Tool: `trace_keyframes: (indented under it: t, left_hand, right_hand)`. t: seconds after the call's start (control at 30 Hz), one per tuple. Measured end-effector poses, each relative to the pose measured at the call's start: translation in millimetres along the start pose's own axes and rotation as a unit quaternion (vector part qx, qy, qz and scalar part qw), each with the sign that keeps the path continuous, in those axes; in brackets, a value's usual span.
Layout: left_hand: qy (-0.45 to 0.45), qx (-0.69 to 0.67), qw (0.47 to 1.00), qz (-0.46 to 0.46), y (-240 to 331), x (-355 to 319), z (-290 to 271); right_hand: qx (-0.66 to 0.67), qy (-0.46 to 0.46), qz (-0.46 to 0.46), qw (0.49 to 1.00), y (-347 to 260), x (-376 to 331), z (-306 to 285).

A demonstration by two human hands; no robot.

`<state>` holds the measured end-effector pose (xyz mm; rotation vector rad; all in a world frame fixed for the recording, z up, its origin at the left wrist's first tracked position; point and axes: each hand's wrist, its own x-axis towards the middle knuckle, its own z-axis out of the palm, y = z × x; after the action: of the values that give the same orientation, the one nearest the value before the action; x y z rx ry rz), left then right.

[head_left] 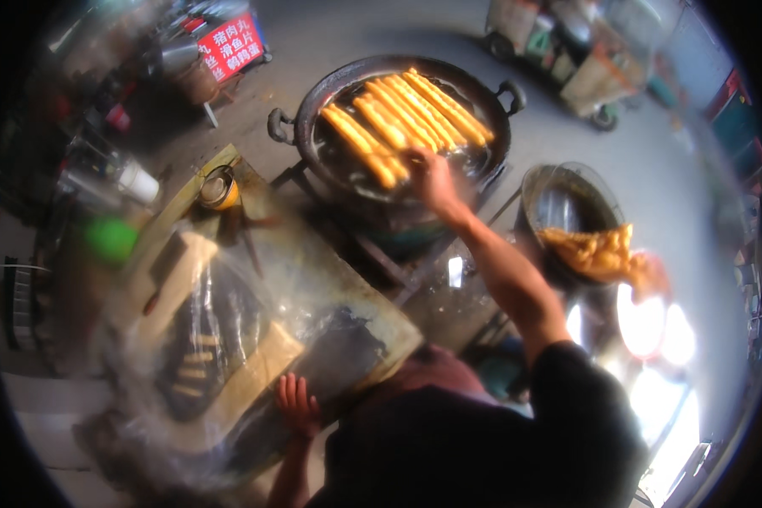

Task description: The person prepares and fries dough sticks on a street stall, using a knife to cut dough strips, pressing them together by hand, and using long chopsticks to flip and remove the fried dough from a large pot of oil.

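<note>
Grey floor (559,127) surrounds the work. The person's right hand (432,178) is just at the near ends of golden dough sticks (419,113) in a wok (306,135); whether it pinches one, one cannot tell. The left hand (298,405), fingers extended, lies at a worktable (305,258) bearing pale dough (258,364). Right stands a dark pot (530,207).

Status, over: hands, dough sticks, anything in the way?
Right hand over pan, at fried dough sticks; grip unclear. Left hand open at table edge. No obstruction visible at pan.

Glare lower right, edges blurred
</note>
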<state>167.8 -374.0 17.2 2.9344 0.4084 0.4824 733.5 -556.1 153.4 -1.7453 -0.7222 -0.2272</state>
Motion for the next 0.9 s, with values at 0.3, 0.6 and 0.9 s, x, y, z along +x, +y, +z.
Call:
trace_keyframes:
  t: [0.3, 0.6, 0.9]
  left_hand:
    - [-0.020, -0.013, 1.000, -0.001, -2.1, 0.9, 2.8]
    - [-0.027, -0.008, 1.000, 0.009, -5.6, 4.4, -4.5]
    - [-0.018, 0.002, 1.000, -0.009, -0.9, -0.7, -10.8]
  right_hand:
    - [-0.036, 0.145, 0.032, 0.988, 31.1, 13.2, -37.7]
    - [-0.106, 0.272, -0.023, 0.956, 102.8, 62.3, -126.4]
    - [-0.213, 0.203, 0.019, 0.956, 90.5, 46.2, -128.0]
